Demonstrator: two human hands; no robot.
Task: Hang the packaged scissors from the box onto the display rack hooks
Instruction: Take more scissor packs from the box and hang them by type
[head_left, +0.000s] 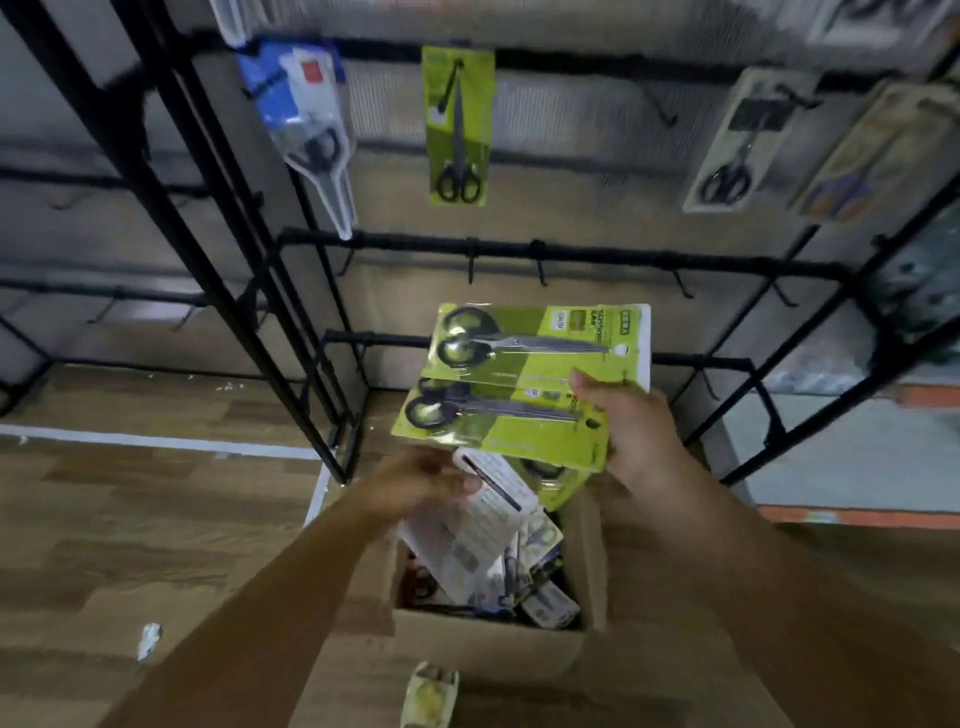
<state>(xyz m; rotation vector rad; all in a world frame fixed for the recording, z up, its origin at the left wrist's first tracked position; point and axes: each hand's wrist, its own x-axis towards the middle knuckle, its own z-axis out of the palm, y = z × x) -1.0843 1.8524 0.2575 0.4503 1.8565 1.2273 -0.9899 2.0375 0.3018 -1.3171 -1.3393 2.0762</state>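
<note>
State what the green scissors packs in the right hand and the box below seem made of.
Green scissors packs: printed card under clear glossy plastic, judging by the glare. Box: plain brown corrugated cardboard, matte, it seems.

Two green scissor packs (540, 348) are fanned in the right hand (636, 434), with a third green pack (550, 483) partly hidden beneath. One green pack (457, 124) hangs on the rack, beside one blue-carded pack (306, 119) and one grey-carded pack (743, 140). One cardboard box (488, 644) holds a jumble too tangled to count.
</note>
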